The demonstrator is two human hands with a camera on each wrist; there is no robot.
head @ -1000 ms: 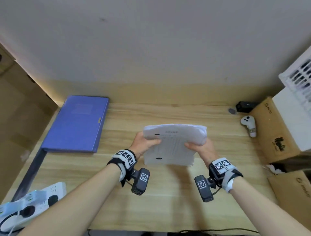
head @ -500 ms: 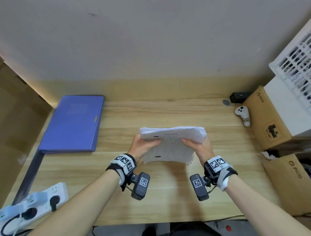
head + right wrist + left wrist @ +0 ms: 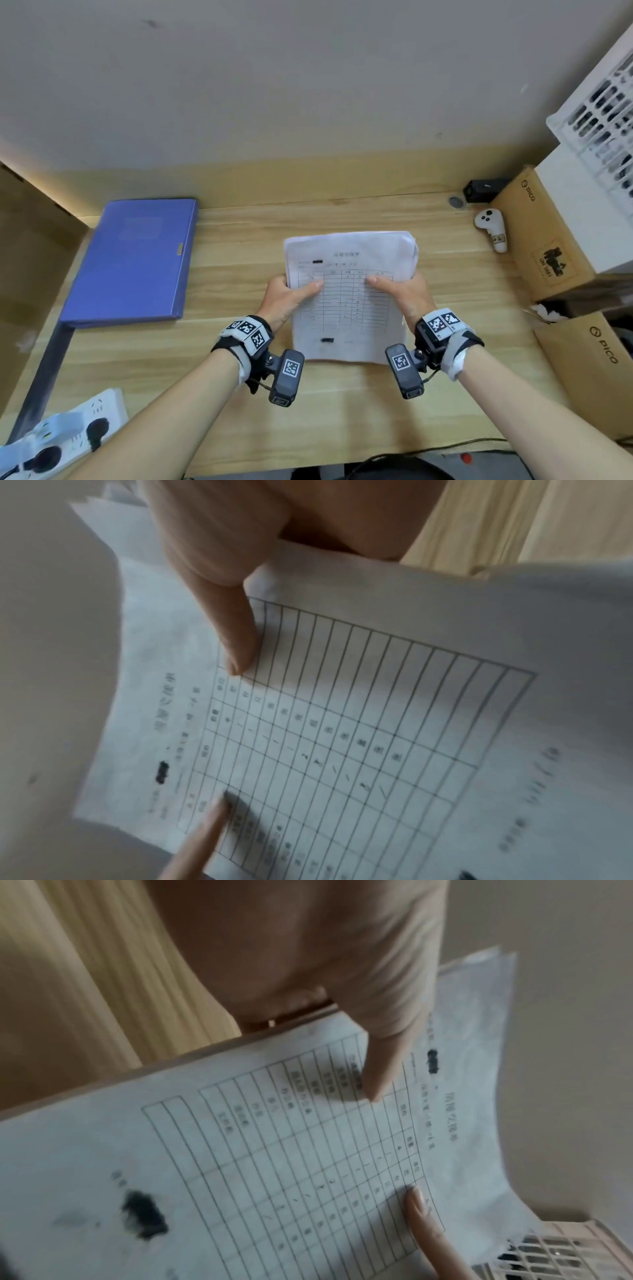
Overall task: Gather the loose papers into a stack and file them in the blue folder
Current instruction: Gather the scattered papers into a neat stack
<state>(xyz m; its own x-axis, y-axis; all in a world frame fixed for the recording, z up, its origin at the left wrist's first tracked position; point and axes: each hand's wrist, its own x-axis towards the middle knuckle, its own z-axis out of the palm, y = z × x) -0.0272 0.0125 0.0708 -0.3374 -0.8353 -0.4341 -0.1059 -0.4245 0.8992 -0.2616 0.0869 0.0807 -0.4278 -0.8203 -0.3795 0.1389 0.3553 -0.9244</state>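
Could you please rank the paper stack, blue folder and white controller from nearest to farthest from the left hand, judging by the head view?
1. Paper stack: held by the left hand.
2. Blue folder: on the table's left.
3. White controller: far right, by the boxes.

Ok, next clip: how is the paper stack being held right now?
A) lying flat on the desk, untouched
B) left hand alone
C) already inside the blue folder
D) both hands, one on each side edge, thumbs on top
D: the left hand and right hand each grip a side of the paper stack, thumbs pressed on the top sheet; the blue folder lies closed, off to the left.
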